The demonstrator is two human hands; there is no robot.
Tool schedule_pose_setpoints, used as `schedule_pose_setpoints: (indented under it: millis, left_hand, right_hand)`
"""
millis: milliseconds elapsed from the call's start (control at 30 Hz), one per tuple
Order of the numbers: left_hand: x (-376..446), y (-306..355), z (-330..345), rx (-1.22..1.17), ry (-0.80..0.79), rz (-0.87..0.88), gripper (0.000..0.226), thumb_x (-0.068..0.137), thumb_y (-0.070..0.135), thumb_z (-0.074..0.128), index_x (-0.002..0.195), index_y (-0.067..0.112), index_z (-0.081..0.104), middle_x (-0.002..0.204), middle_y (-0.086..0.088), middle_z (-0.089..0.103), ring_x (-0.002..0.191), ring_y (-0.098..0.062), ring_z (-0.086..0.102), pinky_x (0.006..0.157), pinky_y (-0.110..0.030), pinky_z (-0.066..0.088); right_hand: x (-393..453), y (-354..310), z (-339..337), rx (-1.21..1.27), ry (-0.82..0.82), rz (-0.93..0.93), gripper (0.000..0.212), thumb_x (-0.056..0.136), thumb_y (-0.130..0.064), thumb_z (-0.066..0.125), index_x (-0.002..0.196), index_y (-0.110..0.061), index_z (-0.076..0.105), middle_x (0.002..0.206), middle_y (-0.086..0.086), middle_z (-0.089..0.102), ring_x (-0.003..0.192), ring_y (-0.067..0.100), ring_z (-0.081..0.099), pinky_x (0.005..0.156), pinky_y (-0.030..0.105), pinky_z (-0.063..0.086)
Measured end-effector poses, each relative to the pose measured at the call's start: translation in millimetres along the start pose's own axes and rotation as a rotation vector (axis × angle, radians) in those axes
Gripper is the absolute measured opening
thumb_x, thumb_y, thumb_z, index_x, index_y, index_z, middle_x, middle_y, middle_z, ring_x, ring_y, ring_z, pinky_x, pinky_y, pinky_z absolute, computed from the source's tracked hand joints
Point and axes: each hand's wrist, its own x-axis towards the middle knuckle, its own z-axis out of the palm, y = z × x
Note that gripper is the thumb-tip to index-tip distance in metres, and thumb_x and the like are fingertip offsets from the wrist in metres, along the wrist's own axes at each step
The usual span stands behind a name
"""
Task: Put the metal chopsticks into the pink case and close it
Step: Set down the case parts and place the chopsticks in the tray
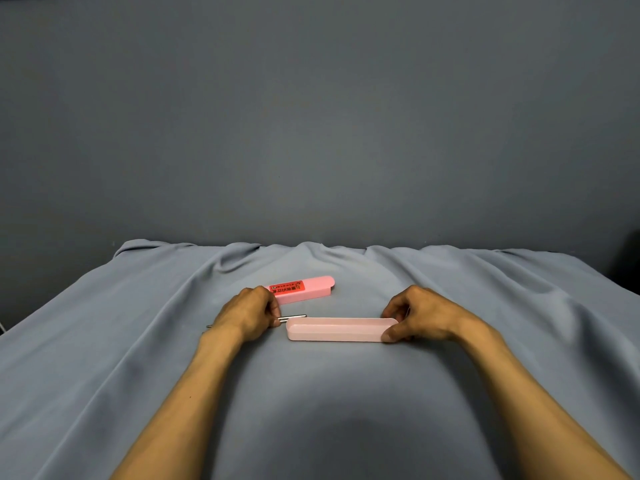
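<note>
The open pink case tray (337, 329) lies lengthwise across the cloth in front of me. My right hand (420, 315) pinches its right end between thumb and fingers. My left hand (251, 315) grips the metal chopsticks (293, 317); their tips stick out to the right, just behind the tray's left end, and a short end shows at my wrist. The pink lid (304, 289), with a red label, lies farther back, partly hidden behind my left hand.
A wrinkled blue-grey cloth (138, 341) covers the table, with folds along its far edge. A grey-blue wall rises behind. A dark object (628, 265) stands at the far right edge.
</note>
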Motion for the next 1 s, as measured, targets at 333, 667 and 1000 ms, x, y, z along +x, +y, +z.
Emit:
schedule_pose_setpoints:
  millis: [333,667,1000]
  left_hand:
    - [-5,8,-8,0.083,0.26,-0.068,0.017,0.082,0.011,0.058,0.086,0.024,0.068,0.107,-0.009,0.073,0.099,-0.037,0.066,0.079,-0.036,0.049]
    - [-8,58,-13,-0.341,0.155,0.159,0.015,0.086,-0.003,0.067,0.08,0.009,0.074,0.063,-0.006,0.073,0.059,-0.016,0.067,0.064,-0.023,0.053]
    - [-18,89,2,-0.364,0.081,0.268,0.017,0.086,-0.004,0.065,0.081,0.011,0.073,0.061,0.004,0.066,0.051,-0.008,0.063,0.059,-0.019,0.053]
  right_hand:
    - [0,-1,-3,-0.022,0.187,-0.027,0.043,0.066,-0.056,0.086,0.094,-0.024,0.079,0.091,-0.006,0.076,0.085,0.011,0.069,0.077,0.029,0.058]
    - [3,-32,10,0.666,0.316,-0.264,0.013,0.087,-0.005,0.077,0.098,0.001,0.074,0.088,0.026,0.078,0.072,0.028,0.078,0.061,0.029,0.057]
    - [6,-46,25,0.79,0.288,-0.302,0.005,0.084,0.008,0.075,0.086,0.004,0.078,0.069,0.018,0.076,0.06,0.024,0.076,0.059,0.026,0.061]
